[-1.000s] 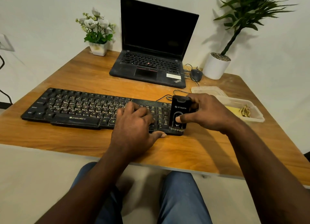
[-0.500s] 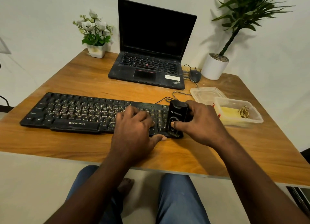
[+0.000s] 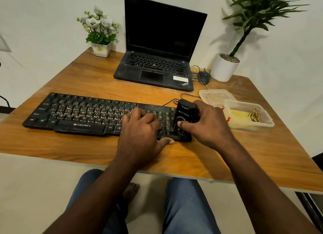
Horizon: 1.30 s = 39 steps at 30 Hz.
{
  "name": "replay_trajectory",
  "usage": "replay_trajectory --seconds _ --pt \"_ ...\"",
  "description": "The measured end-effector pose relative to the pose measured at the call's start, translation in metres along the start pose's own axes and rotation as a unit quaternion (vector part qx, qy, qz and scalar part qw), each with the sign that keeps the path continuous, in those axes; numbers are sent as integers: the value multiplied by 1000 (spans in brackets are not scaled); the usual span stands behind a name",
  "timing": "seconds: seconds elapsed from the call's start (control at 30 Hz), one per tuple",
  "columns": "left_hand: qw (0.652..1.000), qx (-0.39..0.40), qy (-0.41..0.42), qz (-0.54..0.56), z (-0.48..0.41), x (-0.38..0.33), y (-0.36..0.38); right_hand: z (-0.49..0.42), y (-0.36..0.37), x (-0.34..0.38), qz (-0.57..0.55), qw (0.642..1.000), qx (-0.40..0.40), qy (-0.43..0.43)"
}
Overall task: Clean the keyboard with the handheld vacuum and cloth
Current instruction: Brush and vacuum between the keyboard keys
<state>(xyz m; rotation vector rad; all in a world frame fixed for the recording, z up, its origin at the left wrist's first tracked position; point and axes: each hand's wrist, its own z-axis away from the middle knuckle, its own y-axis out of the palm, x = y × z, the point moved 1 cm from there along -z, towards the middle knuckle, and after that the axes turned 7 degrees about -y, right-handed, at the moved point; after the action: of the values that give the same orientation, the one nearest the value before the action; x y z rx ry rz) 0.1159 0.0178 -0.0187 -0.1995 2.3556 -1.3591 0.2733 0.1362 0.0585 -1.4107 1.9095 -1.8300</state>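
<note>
- The black keyboard (image 3: 78,114) lies flat across the near half of the wooden bench (image 3: 87,79), its long side toward the person; its pale key legends look worn and a brand name is printed on the front lip.
- The small black vacuum (image 3: 184,113) stands upright on the keyboard's right end, over the number keys.
- The right hand (image 3: 209,127) grips the vacuum from the right, thumb pressed on its front face, fingers wrapped behind it.
- The left hand (image 3: 141,134) rests on the keys just left of the vacuum, fingers bent, thumb stretched along the front edge.
- The hands hide the keys beneath them and the vacuum's mouth.
- A thin cable (image 3: 167,103) runs from behind the keyboard.
- Just right of the hands sit two clear plastic tubs (image 3: 215,97); the nearer holds something yellow (image 3: 238,115), too blurred to name.
- Further back stand an open laptop (image 3: 157,65) with a dark screen, a mouse (image 3: 204,77), a flower pot (image 3: 101,49) and a white plant pot (image 3: 224,68).
</note>
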Motion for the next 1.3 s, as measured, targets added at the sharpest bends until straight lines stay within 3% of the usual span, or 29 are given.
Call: replay_trajectory --seconds 0.23,0.4,0.57,0.73,0.9,1.03,1.17,1.3 --pt "1000 -4 4 4 1 0 0 11 -14 -12 -44 998 30 17" --pt "1000 2 0 1 0 -1 -1 -14 -6 -9 -67 995 -66 29" --pt "1000 2 -4 0 0 -1 -2 -13 15 3 -90 995 24 -18" --pt "1000 9 -13 3 0 -1 -3 -14 -17 -14 -52 992 113 -33" --pt "1000 14 -11 3 0 0 -3 -20 -12 -6 -46 993 71 -80" --pt "1000 9 -15 6 0 0 -3 -13 2 -3 -36 983 113 -143" --pt "1000 10 -16 14 0 2 -1 -8 -17 -23 -21 985 120 -124" --pt "1000 8 -13 15 1 2 0 -10 -22 -29 -51 990 78 -107"
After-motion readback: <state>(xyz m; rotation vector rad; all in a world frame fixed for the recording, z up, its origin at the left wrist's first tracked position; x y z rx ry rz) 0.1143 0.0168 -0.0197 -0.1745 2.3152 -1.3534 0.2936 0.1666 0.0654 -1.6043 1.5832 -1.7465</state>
